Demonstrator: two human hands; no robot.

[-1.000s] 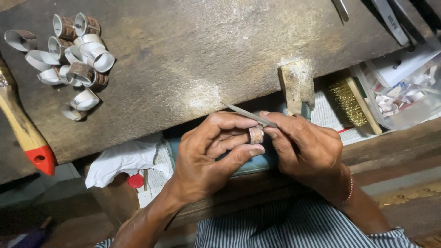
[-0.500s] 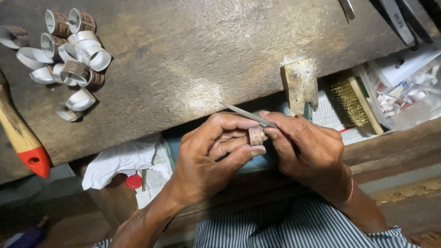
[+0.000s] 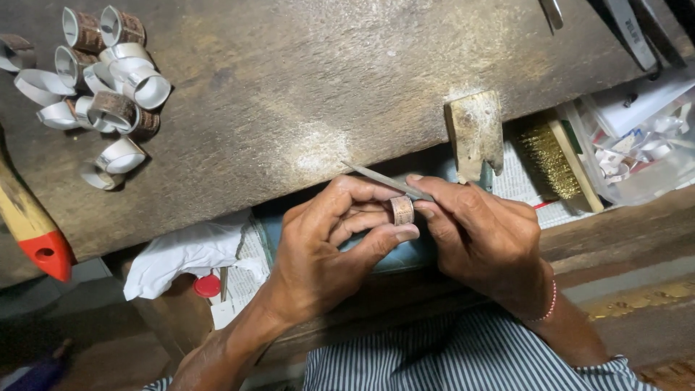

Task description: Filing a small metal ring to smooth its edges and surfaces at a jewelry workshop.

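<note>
My left hand (image 3: 329,242) pinches a small brown metal ring (image 3: 402,210) between thumb and fingers, just below the workbench edge. My right hand (image 3: 481,235) holds a thin metal file (image 3: 376,179), its tip pointing up and left, the shaft lying across the ring's top edge. Both hands meet in front of a worn wooden bench peg (image 3: 474,134) that sticks out from the bench.
A pile of several similar metal rings (image 3: 101,94) lies at the bench's (image 3: 304,87) far left. A red-tipped wooden handle (image 3: 32,232) sits at left. Below are a white cloth (image 3: 184,253), a brass wire brush (image 3: 550,156) and a clear plastic box (image 3: 641,163) of scraps.
The view has drifted slightly, so the rings sit higher and further left. The file has slid a little along the ring; both hands keep their hold.
</note>
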